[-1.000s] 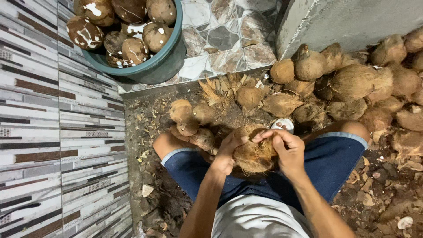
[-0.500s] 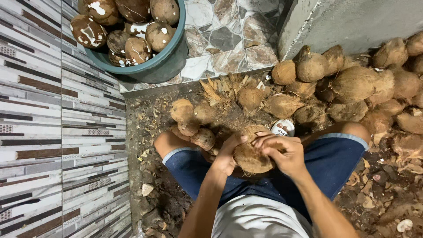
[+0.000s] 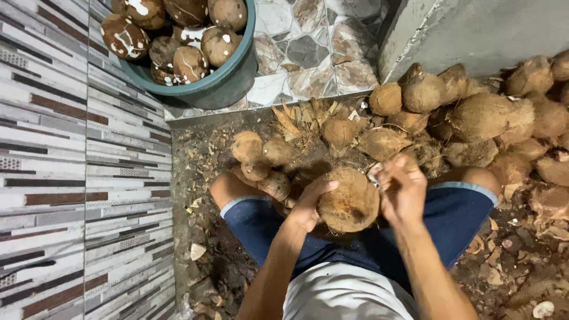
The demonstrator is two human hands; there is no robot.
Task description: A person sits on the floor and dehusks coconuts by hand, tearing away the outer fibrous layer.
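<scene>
Brown, round, fibrous husked coconut (image 3: pixel 349 202) sits over the person's lap between both hands, its rough shell dry and stringy; the left hand (image 3: pixel 308 204) curls its fingers (image 3: pixel 325 186) against its near side, while the right hand (image 3: pixel 403 189) is closed by its far edge, on what I cannot tell. Beyond the fingertips lie a heap of loose brown coconuts (image 3: pixel 474 112) and a round teal plastic tub (image 3: pixel 219 83) of peeled ones. Compared with half a second ago, the right hand has lifted slightly off the shell.
</scene>
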